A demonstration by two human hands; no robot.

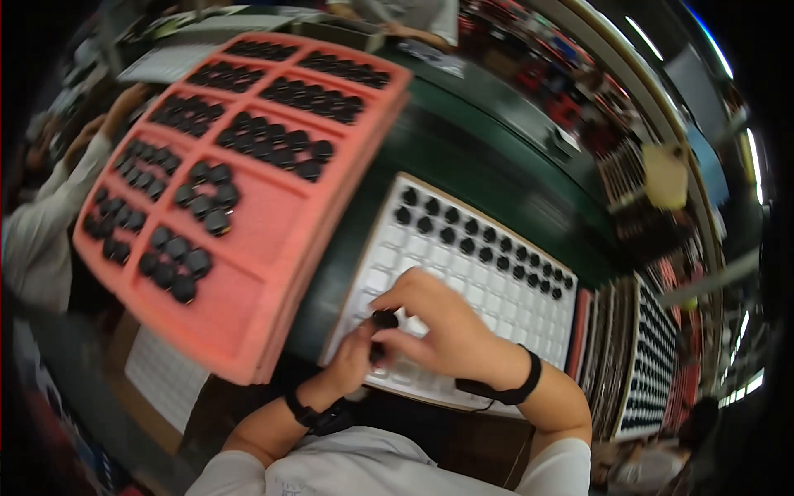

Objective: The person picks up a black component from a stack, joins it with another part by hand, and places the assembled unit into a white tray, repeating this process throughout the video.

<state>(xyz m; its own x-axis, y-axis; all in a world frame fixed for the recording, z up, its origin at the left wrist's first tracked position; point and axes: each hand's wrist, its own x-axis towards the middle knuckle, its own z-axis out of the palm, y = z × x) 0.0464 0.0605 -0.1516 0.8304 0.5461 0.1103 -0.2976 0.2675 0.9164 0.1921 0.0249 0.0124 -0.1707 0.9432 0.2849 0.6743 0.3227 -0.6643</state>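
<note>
My two hands meet over the near left part of a white tray (496, 307) with many small square pockets. Small black knob-like parts (451, 217) fill its two far rows. My right hand (442, 331) comes in from the right with thumb and forefinger pinched at a black knob-like part (385, 319). Just below, my left hand (350, 362) is closed, its fingers touching the same spot, and another dark piece (377, 352) shows between the hands. Whether these are one part or two I cannot tell.
A stacked pink tray (277, 215) on the left holds groups of black parts in its compartments. At right stand upright trays (641, 364), one filled with black parts. The green table (463, 140) runs behind. Other people's arms (103, 124) are at far left and beyond the table.
</note>
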